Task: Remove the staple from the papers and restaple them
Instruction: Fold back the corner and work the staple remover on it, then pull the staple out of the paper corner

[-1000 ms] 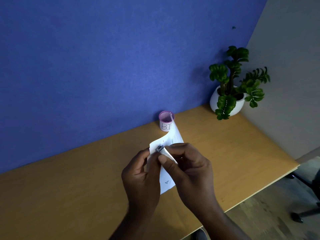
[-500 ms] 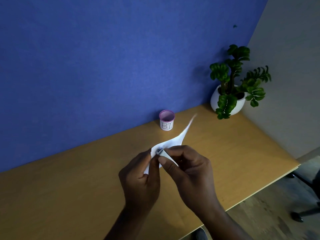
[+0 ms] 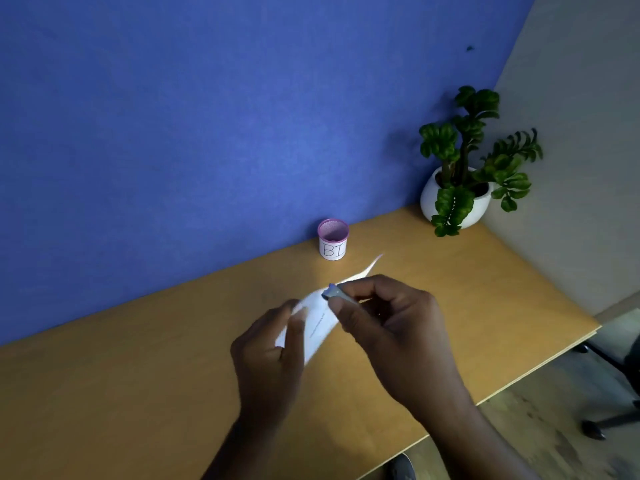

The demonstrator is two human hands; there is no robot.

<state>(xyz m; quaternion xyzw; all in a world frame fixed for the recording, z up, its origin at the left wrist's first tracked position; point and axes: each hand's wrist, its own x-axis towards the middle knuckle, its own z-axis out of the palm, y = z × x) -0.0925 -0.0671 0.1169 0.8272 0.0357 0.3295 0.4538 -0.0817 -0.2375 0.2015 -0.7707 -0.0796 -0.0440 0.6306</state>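
Small white papers (image 3: 320,323) are held above the wooden desk (image 3: 138,393), tilted nearly edge-on, with one corner pointing toward the back right. My left hand (image 3: 273,358) pinches their lower left edge. My right hand (image 3: 391,323) grips a small grey tool (image 3: 333,292), its tip at the papers' upper edge. The frame is blurred, and no staple can be made out.
A pink mesh cup (image 3: 333,239) with a white label reading "BI" stands at the back against the blue wall. A green plant in a white pot (image 3: 460,188) fills the back right corner. The desk's right edge drops to the floor, where a chair base (image 3: 609,403) shows.
The papers have tipped from facing me to nearly flat and edge-on. My hands have drawn slightly apart, and the right hand with the tool has shifted right and up.
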